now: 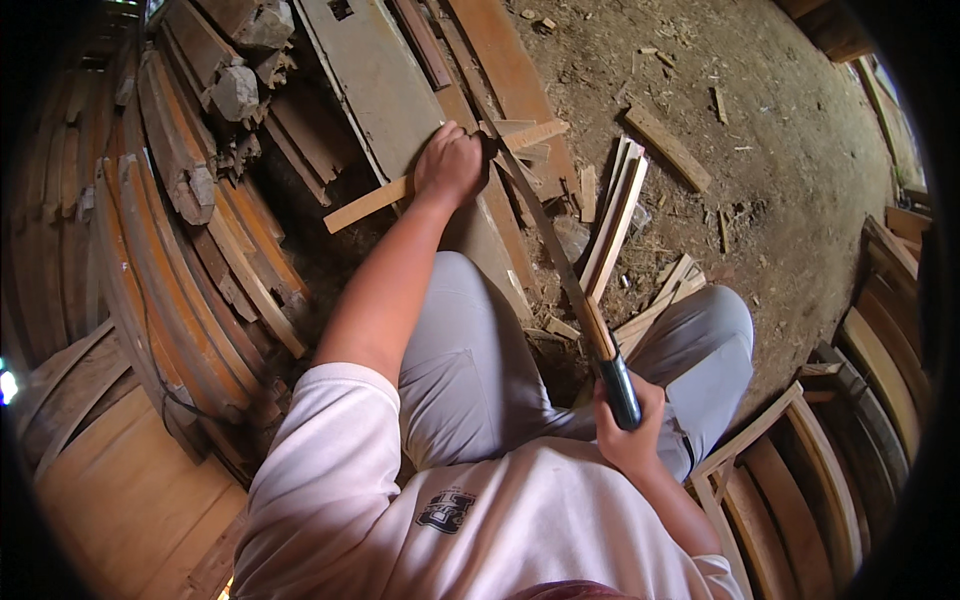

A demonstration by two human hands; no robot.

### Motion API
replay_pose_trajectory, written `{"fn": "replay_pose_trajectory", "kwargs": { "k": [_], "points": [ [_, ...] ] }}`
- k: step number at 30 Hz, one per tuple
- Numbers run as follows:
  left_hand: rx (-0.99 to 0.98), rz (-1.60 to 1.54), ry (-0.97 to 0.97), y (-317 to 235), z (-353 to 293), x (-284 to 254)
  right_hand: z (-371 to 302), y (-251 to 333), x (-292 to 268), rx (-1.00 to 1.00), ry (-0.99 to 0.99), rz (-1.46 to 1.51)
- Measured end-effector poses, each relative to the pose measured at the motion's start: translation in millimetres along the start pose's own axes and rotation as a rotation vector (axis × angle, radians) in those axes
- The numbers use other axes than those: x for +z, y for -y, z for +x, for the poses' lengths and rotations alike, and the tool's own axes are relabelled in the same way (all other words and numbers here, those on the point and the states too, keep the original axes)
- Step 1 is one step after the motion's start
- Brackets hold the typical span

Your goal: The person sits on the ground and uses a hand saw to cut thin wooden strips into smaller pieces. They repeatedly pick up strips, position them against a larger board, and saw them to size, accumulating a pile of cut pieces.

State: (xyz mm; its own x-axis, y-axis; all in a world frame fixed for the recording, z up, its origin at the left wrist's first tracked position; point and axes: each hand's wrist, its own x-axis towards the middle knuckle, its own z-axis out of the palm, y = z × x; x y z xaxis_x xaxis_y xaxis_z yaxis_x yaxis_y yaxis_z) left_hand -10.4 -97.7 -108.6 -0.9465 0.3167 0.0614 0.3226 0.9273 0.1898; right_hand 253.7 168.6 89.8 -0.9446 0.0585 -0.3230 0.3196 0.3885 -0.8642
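Note:
My left hand [452, 165] is closed around a narrow wooden strip [368, 204], pressing it across a long board [385, 85]. The strip sticks out on both sides of the hand, its far end pointing right. In my right hand [634, 425], near my lap, is the dark grip of a long, straight-handled hand saw [550, 235]. Its thin blade slants away from me and crosses the strip just right of my left hand. The teeth are too small to make out, and the exact contact between blade and strip is partly hidden by my left hand.
Stacked timbers [175, 280] fill the left side, with more wooden frames [790, 480] at lower right. Thin offcuts [615, 220] lie beside my bent knees. A loose wood piece [668, 148] and scattered chips lie on the dirt floor [790, 200].

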Motion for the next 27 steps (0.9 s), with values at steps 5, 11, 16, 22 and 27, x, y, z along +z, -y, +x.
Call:
{"fn": "replay_pose_trajectory", "kwargs": {
  "k": [5, 11, 16, 22, 27],
  "points": [
    [0.033, -0.1, -0.042, -5.3, 1.0, 6.2, 74.2, -7.3, 42.8, -0.086, -0.053, 0.016],
    [-0.003, -0.043, -0.042, 2.5, 0.0, 11.6, 30.7, -8.3, 22.3, -0.079, 0.003, 0.008],
    [0.045, 0.079, -0.113, 3.3, -1.5, 1.1, 14.5, -1.7, 9.2, -0.076, -0.042, -0.017],
    [-0.042, -0.156, 0.05, -17.4, 2.9, -18.8, 99.0, -10.7, 56.1, -0.048, -0.053, 0.069],
    [-0.01, -0.006, -0.065, 5.1, -0.6, 6.9, 18.8, -6.1, 6.1, -0.07, -0.03, -0.003]
  ]
}}
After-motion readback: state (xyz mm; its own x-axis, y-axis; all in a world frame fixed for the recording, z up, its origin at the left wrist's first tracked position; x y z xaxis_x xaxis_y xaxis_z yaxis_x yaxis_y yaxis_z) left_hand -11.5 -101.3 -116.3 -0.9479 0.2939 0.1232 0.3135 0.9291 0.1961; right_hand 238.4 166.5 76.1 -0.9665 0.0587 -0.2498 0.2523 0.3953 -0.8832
